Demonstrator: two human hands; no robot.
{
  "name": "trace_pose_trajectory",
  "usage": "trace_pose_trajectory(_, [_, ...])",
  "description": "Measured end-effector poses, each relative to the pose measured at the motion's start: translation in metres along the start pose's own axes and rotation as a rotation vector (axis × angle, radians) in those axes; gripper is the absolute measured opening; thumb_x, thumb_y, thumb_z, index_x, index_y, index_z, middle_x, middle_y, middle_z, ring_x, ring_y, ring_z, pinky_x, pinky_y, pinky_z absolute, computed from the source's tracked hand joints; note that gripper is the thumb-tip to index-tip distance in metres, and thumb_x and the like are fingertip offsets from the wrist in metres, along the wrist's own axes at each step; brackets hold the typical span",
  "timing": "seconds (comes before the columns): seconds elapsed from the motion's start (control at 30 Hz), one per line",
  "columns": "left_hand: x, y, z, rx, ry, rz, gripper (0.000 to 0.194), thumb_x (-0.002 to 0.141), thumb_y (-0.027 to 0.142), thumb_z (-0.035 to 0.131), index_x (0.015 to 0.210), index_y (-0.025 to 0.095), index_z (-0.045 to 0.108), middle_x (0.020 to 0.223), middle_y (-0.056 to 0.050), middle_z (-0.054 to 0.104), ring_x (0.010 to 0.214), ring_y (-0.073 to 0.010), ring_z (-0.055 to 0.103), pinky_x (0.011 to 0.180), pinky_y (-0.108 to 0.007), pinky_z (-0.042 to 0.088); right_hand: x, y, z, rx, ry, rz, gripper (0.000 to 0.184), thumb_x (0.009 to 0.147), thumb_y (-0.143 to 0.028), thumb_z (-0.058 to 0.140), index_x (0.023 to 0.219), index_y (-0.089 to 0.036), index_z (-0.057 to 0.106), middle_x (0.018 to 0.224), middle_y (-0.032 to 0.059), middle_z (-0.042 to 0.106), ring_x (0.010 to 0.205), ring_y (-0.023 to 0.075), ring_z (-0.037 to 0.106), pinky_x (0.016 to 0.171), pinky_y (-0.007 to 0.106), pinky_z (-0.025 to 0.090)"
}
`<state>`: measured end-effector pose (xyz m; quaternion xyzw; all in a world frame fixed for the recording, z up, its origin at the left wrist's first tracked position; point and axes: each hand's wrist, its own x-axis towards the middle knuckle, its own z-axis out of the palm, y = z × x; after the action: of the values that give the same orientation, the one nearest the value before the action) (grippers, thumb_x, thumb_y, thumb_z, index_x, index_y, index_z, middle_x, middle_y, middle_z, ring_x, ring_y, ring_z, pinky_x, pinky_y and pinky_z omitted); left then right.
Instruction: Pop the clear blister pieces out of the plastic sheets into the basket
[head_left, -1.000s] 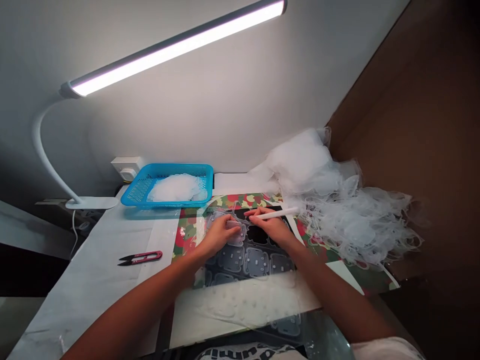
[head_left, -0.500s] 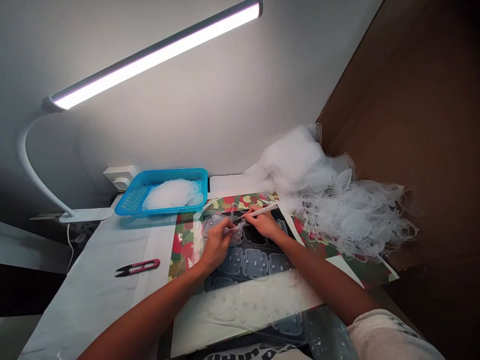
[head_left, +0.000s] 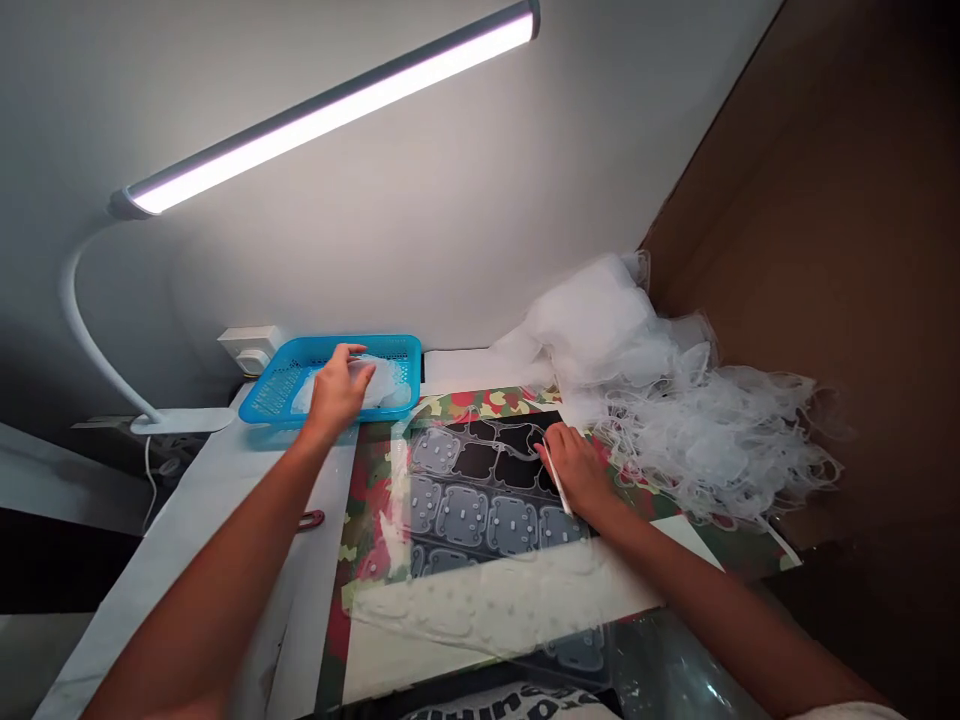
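- Right hand: on the clear sheet at the edge of the black mat, fingers closed narrowly around the white pen-shaped tool.
- White pen-shaped tool: long axis runs slantwise across the palm side of the hand, tip end up and to the left at the fingertips, pointing away from the person; the other end points down and to the right, toward the person.
- Left hand: over the blue plastic basket, fingers spread wide and resting on the white film; no firm grip shows.
- Blue plastic basket: perforated, holding a mound of white film.
- Clear moulded sheet: lies flat on the black mat, with rows of rounded-square shapes, directly under the right hand's fingertips.
- Camouflage-print mat: lies beneath the clear sheet.
- Heap of clear film offcuts: tangled, just right of the right hand.
- Thread snips: only the red handle shows, beside the left forearm.
- Desk lamp: white, lit, arching above the table.
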<state>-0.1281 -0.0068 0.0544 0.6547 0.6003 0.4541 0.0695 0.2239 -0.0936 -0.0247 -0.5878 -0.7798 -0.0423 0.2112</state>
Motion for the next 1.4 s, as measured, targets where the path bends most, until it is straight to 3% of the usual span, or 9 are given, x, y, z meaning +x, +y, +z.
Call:
trace_pose_trajectory(0.13, [-0.016, 0.003, 0.002, 0.045, -0.102, 0.181, 0.026, 0.092, 0.035, 0.055, 0.108, 0.016, 0.061, 0.111, -0.011, 0.065, 0.115, -0.0290, 0.058, 0.104, -0.052, 0.040, 0.007, 0.018, 0.007, -0.188, -0.151, 0.076, 0.023, 0.101, -0.034, 0.036, 0.097, -0.019, 0.053, 0.095, 0.0120, 0.063, 0.070, 0.0235, 0.062, 0.056, 0.031, 0.034])
trace_pose_trajectory(0.23, [-0.078, 0.026, 0.022, 0.039, -0.484, 0.496, 0.022, 0.092, 0.032, 0.055, 0.108, 0.022, 0.066, 0.119, -0.007, 0.067, 0.116, -0.0232, 0.059, 0.104, -0.042, 0.045, 0.020, 0.037, 0.001, -0.260, -0.237, 0.129, 0.026, 0.102, -0.035, 0.033, 0.103, -0.018, 0.052, 0.097, 0.0130, 0.065, 0.066, 0.0234, 0.064, 0.054, 0.030, 0.033])
trace_pose_trajectory(0.33, [-0.136, 0.045, 0.041, 0.117, -0.732, 0.643, 0.049, 0.091, 0.043, 0.058, 0.135, 0.022, 0.053, 0.144, -0.011, 0.051, 0.141, -0.0314, 0.035, 0.111, -0.053, 0.035, 0.032, 0.059, -0.017, -0.355, -0.310, 0.188, 0.022, 0.102, -0.031, 0.035, 0.105, -0.016, 0.051, 0.096, 0.0144, 0.065, 0.069, 0.0249, 0.065, 0.057, 0.031, 0.036])
trace_pose_trajectory(0.43, [-0.161, 0.055, 0.050, 0.117, -0.823, 0.614, 0.071, 0.088, 0.052, 0.059, 0.150, 0.026, 0.034, 0.155, -0.010, 0.036, 0.146, -0.0347, 0.020, 0.113, -0.058, 0.029, 0.038, 0.068, -0.039, -0.373, -0.235, 0.154, 0.016, 0.099, -0.027, 0.039, 0.097, -0.017, 0.052, 0.094, 0.0149, 0.064, 0.083, 0.0270, 0.064, 0.065, 0.033, 0.040])
trace_pose_trajectory(0.57, [-0.158, 0.062, 0.043, 0.051, -0.914, 0.651, 0.074, 0.090, 0.052, 0.057, 0.153, 0.031, 0.024, 0.158, -0.007, 0.026, 0.147, -0.0345, 0.015, 0.115, -0.061, 0.021, 0.040, 0.036, -0.050, 0.077, -0.011, 0.042, 0.020, 0.096, -0.032, 0.043, 0.083, -0.020, 0.052, 0.090, 0.0097, 0.063, 0.083, 0.0223, 0.059, 0.073, 0.032, 0.042])
trace_pose_trajectory(0.73, [-0.160, 0.069, 0.018, -0.050, -1.006, 0.710, 0.080, 0.085, 0.053, 0.063, 0.152, 0.036, 0.023, 0.158, -0.003, 0.026, 0.146, -0.0333, 0.017, 0.115, -0.058, 0.026, 0.038, -0.027, -0.011, 0.804, -0.317, -0.019, 0.022, 0.092, -0.038, 0.050, 0.076, -0.022, 0.053, 0.091, 0.0026, 0.066, 0.083, 0.0182, 0.060, 0.076, 0.030, 0.045])
trace_pose_trajectory(0.83, [-0.164, 0.068, 0.016, -0.069, -0.977, 0.688, 0.072, 0.088, 0.048, 0.062, 0.151, 0.038, 0.027, 0.157, -0.002, 0.031, 0.146, -0.0288, 0.023, 0.113, -0.052, 0.034, 0.049, -0.036, 0.014, 0.879, -0.298, -0.010, 0.025, 0.089, -0.039, 0.052, 0.072, -0.021, 0.050, 0.100, 0.0032, 0.066, 0.092, 0.0188, 0.060, 0.086, 0.033, 0.043])
trace_pose_trajectory(1.03, [-0.165, 0.043, 0.047, 0.213, -0.571, 0.409, 0.055, 0.092, 0.039, 0.057, 0.141, 0.017, 0.046, 0.150, -0.020, 0.042, 0.138, -0.0330, 0.040, 0.108, -0.052, 0.042, 0.069, -0.031, 0.013, 0.825, -0.219, -0.090, 0.023, 0.087, -0.036, 0.057, 0.071, -0.021, 0.051, 0.097, 0.0041, 0.065, 0.094, 0.0199, 0.059, 0.089, 0.035, 0.042])
trace_pose_trajectory(1.4, [-0.179, 0.030, 0.056, 0.398, -0.502, 0.457, 0.058, 0.095, 0.050, 0.046, 0.144, 0.019, 0.045, 0.152, -0.018, 0.038, 0.141, -0.0342, 0.035, 0.115, -0.058, 0.025, 0.041, -0.053, 0.017, 0.790, -0.320, -0.310, 0.020, 0.090, -0.028, 0.059, 0.072, -0.020, 0.054, 0.099, 0.0069, 0.062, 0.088, 0.0188, 0.058, 0.079, 0.033, 0.047])
